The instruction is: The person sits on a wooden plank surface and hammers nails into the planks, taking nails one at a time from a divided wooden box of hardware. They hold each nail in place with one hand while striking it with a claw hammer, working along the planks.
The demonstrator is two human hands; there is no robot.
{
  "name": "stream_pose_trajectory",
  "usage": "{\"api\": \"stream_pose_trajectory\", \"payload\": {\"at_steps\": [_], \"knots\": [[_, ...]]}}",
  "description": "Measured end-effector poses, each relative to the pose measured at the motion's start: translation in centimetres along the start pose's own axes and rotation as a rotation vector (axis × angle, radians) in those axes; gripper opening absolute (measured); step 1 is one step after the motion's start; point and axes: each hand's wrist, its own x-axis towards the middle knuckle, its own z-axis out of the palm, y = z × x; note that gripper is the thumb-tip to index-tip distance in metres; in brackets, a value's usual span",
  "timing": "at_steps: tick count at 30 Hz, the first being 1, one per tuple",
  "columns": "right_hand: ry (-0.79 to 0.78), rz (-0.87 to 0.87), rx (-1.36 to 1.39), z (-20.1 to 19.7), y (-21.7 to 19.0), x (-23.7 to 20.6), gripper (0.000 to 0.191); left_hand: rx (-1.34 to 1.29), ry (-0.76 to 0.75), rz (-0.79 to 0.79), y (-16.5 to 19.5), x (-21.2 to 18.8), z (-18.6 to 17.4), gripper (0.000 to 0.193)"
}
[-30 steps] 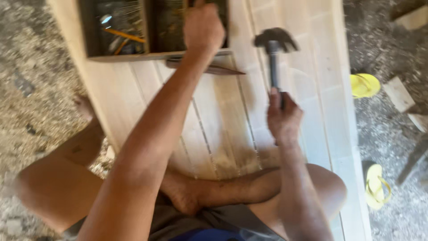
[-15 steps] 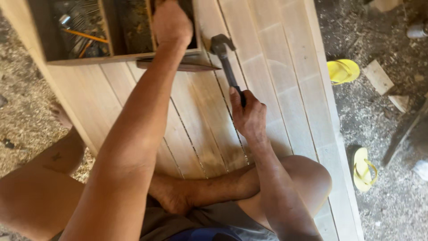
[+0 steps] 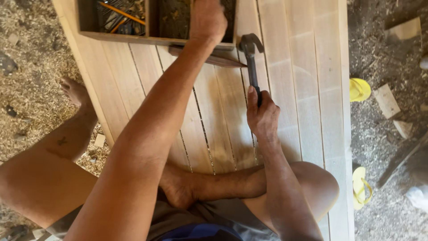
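Note:
My right hand point(image 3: 263, 114) grips the dark handle of a claw hammer point(image 3: 250, 53), whose steel head rests beside the tip of a dark wooden wedge point(image 3: 223, 59) on a panel of pale planks point(image 3: 303, 89). My left hand point(image 3: 207, 20) reaches forward over the edge of a wooden tool box point(image 3: 154, 20), fingers closed; whatever it may hold is hidden. Nails and orange pencils point(image 3: 120, 13) lie in the box's left compartment. I sit on the panel with my legs folded.
Sawdust and wood offcuts point(image 3: 387, 100) cover the ground on both sides. Two yellow sandals point(image 3: 359, 89) point(image 3: 361, 187) lie to the right of the panel. My bare foot point(image 3: 76, 91) rests on the sawdust at the left.
The hammer has come down from its raised position toward the wedge by the box. My left hand stays at the box's edge.

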Motion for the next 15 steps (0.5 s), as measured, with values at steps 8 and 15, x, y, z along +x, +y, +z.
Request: {"api": "stream_pose_trajectory", "payload": {"at_steps": [8,15], "knots": [[-0.017,0.005,-0.011,0.6,0.5,-0.1,0.051,0.047,-0.214,-0.177,1.1,-0.4,0.1,0.018],[-0.039,0.025,0.015,0.9,0.7,-0.1,0.051,0.049,-0.063,-0.144,0.5,-0.6,1.1,0.016]]}}
